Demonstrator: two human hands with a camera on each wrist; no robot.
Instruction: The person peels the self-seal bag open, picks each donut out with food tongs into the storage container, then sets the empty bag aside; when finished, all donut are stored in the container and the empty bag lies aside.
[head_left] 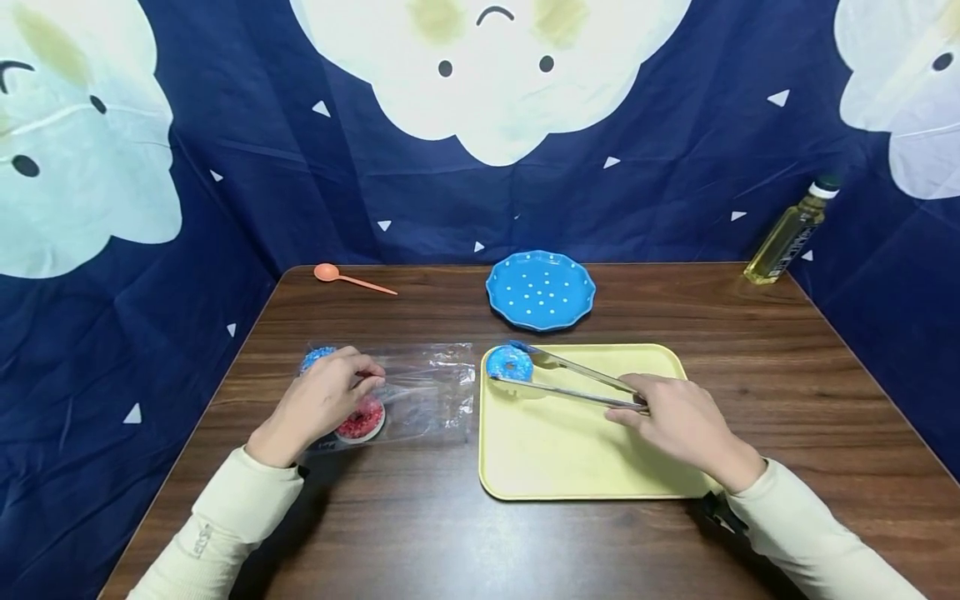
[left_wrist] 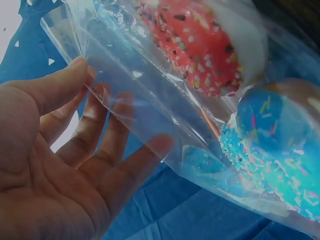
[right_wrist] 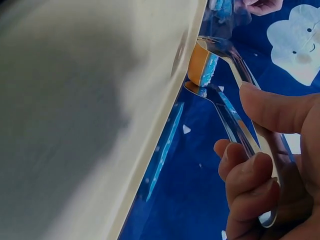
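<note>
My left hand [head_left: 330, 400] pinches the edge of a clear plastic bag [head_left: 431, 392] between thumb and fingers. Inside the bag lie a red sprinkled donut [left_wrist: 195, 47] and a blue sprinkled donut [left_wrist: 280, 150]; the hand partly covers both in the head view. My right hand [head_left: 678, 417] grips metal tongs [head_left: 570, 392] by their handle end. The tongs' tips stand on either side of a blue-iced donut [head_left: 510, 364] at the far left corner of the yellow tray [head_left: 555, 458]. In the right wrist view this donut [right_wrist: 200, 65] shows its orange-brown base.
Behind the tray sits a blue plate [head_left: 540, 292] with white dots. An orange spoon [head_left: 352, 277] lies at the table's back left. At the back right corner stands a bottle of yellow oil [head_left: 787, 237]. Blue cloth [head_left: 517, 200] hangs around the table [head_left: 420, 533].
</note>
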